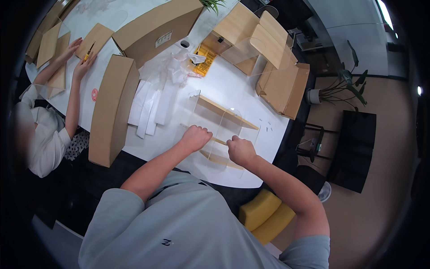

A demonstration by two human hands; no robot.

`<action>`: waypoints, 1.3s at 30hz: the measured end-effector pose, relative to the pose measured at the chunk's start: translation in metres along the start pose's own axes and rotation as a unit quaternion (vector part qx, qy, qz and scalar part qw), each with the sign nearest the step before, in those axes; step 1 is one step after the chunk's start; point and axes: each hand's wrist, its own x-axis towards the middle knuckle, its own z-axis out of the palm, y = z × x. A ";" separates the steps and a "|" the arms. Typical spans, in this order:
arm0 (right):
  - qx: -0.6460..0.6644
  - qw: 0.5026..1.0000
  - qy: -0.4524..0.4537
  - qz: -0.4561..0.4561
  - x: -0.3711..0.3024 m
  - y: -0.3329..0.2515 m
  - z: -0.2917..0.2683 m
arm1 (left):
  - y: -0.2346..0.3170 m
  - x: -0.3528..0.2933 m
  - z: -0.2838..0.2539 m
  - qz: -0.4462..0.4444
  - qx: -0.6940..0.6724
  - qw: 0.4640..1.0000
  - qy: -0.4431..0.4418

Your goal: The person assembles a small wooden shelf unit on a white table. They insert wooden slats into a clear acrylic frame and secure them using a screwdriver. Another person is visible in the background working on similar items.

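In front of me on the white table (280, 134) is a partly built shelf with pale wooden boards (228, 112) and clear plastic panels (195, 104). My left hand (196, 138) is closed over the left part of this shelf, its fingers curled toward the middle. Level with it on the right, my right hand (241, 150) is also closed, fingertips pressed together. Whatever either hand may hold is too small or too hidden to make out. A few small pieces of hardware (268, 125) lie right of the shelf.
Cardboard boxes (114, 112) and crumpled plastic wrap (168, 69) lie to the left. Farther off stand a wooden cabinet (233, 27), an opened carton (286, 89) and a yellow packet (206, 60). At far left, another person's hand (84, 65) holds a yellow-handled screwdriver (88, 53) over wooden boards.
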 end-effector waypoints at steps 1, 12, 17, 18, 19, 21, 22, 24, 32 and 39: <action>-0.065 0.996 -0.015 -0.066 -0.001 0.000 -0.001 | 0.000 0.000 0.001 -0.001 0.001 1.000 0.004; 0.429 0.798 -0.168 0.388 0.034 0.023 0.004 | 0.002 -0.003 0.003 -0.003 0.006 1.000 0.023; 0.258 0.937 -0.035 0.235 0.019 0.009 0.012 | 0.001 -0.001 0.002 0.003 0.000 1.000 0.023; 0.199 0.965 0.003 0.173 0.014 0.008 0.016 | 0.001 -0.001 0.004 0.004 -0.002 1.000 0.027; 0.151 0.981 0.008 0.119 0.008 0.005 0.014 | 0.000 -0.001 0.005 0.003 -0.002 1.000 0.029; 0.054 0.998 0.017 0.008 -0.003 0.001 0.003 | 0.000 -0.001 0.005 -0.001 -0.002 0.999 0.032; 0.030 0.999 0.009 -0.033 -0.006 0.004 0.002 | 0.001 -0.001 0.004 -0.001 -0.001 1.000 0.026; -0.018 0.993 -0.006 -0.116 -0.009 0.010 -0.001 | 0.001 0.000 0.003 -0.002 0.002 1.000 0.015; -0.063 0.986 -0.121 -0.095 0.004 0.002 -0.006 | 0.001 0.000 0.004 -0.005 0.002 1.000 0.010; 0.460 0.764 -0.063 0.448 0.016 0.004 0.015 | 0.001 -0.002 0.006 -0.005 -0.005 1.000 0.002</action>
